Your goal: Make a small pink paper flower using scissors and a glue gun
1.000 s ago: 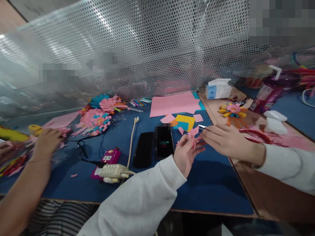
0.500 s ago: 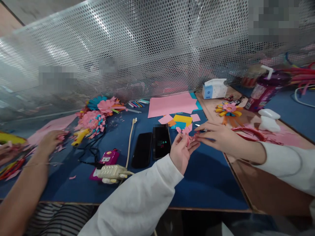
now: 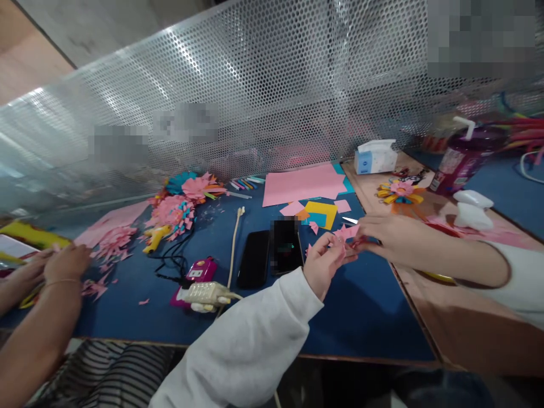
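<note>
So, a small piece of folded pink paper with pointed, crinkled edges (image 3: 347, 231) is being held up over the blue tabletop (image 3: 361, 323), right of the centre. It's pinched between the thumb and fingers of the left hand (image 3: 323, 262), and part of it is covered by them. The fingertips of the right hand (image 3: 395, 241) are curled in at the paper's right side; whether it's gripped by them too can't be told. A pointed silver blade (image 3: 350, 220) can be seen just beyond those fingertips.

As for writing, pale lettering is carried on the label of the purple bottle with a white straw (image 3: 461, 158), far right, but it's too small to be read. A little blue mark is printed on the white and light-blue tissue box (image 3: 376, 157), not readable either. On the black rectangular phone with the lit screen (image 3: 287, 254), near the left hand, a tiny teal mark is shown, partly blurred out.
</note>
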`<state>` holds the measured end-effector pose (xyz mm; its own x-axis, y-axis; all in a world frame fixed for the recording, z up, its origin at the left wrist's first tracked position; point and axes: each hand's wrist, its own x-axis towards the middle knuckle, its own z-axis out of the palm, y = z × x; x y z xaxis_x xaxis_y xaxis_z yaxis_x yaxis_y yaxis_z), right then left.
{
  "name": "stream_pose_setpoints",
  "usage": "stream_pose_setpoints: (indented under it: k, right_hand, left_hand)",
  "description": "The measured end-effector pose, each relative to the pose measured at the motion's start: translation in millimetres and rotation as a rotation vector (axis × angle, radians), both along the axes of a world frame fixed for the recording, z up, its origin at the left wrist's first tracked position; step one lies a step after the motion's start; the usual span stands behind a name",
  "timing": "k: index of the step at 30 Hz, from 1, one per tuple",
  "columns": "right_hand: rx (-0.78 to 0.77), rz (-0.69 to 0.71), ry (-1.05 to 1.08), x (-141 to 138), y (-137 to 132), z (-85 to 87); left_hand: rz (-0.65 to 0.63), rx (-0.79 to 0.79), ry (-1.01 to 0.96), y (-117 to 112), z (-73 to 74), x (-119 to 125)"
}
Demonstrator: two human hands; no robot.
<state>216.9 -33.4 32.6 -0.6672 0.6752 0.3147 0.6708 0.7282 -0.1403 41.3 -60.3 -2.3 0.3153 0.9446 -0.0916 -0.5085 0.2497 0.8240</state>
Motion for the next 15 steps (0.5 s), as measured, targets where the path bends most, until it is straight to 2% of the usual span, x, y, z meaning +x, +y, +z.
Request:
stream_pose_setpoints:
  k: [3, 5, 7, 9, 11, 13, 15]
  right_hand:
    - [0.055, -0.044, 0.018, 9, -3, -0.8]
    - [0.0, -0.051, 0.065, 16, -4, -4.1]
    - [-0.113, -0.055, 0.109, 21, -5, -10.3]
    - [-0.222, -0.081, 0.14, 27, -8, -19.7]
    - [-0.286, -0.106, 0.152, 31, -14, -31.6]
    - [-0.27, -0.071, 0.151, 34, -21, -44.2]
    - [-0.201, 0.0, 0.116, 36, -28, -54.4]
  left_hand:
    - [0.018, 0.045, 0.097, 4, -0.3, 0]
    - [0.105, 0.114, 0.19, 5, 4.1, -3]
    - [0.202, 0.197, 0.221, 2, 17.1, -10]
    - [0.229, 0.259, 0.18, -5, 40.3, -24]
    - [0.24, 0.336, 0.224, -9, 70.5, -51]
    - [0.344, 0.456, 0.33, -3, 100.3, -90]
    - [0.51, 0.515, 0.507, 15, 122.5, -140]
